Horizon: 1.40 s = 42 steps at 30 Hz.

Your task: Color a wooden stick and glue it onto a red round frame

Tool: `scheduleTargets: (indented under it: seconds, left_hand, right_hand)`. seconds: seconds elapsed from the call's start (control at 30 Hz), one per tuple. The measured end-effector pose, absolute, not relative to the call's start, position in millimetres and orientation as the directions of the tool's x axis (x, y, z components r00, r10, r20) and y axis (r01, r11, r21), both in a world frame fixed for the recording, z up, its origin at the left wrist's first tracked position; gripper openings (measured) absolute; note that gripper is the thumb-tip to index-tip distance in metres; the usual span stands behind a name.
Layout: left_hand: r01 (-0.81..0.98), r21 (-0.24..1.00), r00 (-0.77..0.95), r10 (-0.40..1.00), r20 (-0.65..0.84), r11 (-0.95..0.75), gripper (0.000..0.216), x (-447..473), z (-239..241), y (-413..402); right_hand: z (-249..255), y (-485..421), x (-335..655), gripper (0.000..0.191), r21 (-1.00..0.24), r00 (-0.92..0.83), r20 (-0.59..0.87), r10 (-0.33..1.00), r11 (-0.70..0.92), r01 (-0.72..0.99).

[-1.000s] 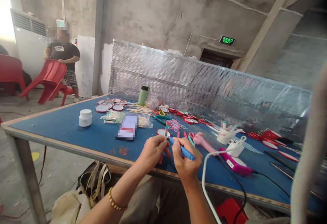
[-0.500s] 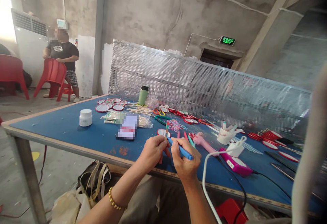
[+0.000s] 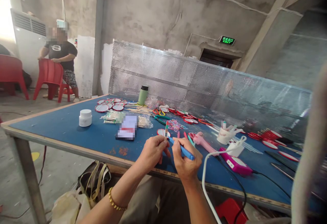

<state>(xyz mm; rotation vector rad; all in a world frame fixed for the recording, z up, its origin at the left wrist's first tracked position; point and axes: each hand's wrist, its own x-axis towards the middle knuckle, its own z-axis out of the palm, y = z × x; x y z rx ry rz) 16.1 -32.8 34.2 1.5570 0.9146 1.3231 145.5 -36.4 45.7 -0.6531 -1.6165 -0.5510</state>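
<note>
Over the near edge of the blue table, my left hand [image 3: 155, 151] pinches a small flat stick [image 3: 167, 128] that stands upright with red and green bands on it. A blue marker pen [image 3: 186, 152] is gripped in my right hand [image 3: 188, 159], its tip pointing left at the lower part of the stick. Whether the tip touches the stick I cannot tell. Just behind the fingers lies a round white disc with a red rim [image 3: 161, 132]. Red and green pens [image 3: 189, 137] lie right beside my right hand.
A phone [image 3: 127, 127], a white jar [image 3: 85, 118] and a green bottle [image 3: 143, 95] stand or lie to the left and back. At right are a pink tool [image 3: 203, 143], a magenta box [image 3: 236, 162] and a white cable [image 3: 204, 176]. A person [image 3: 61, 57] stands behind a red chair.
My right hand and the blue marker have shifted slightly right. The left hand keeps the stick in place. In the background, the person and the red chair have moved a little left.
</note>
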Motion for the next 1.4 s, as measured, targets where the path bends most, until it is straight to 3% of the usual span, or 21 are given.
scheduleTargets:
  seconds: [1.4]
  left_hand:
    - [0.006,0.937,0.148,0.927,0.344,-0.349,0.027,16.4,35.9,-35.1]
  right_hand:
    - [46.9,-37.6,144.2,0.016,-0.026,-0.109,0.987,0.122,0.773,0.634]
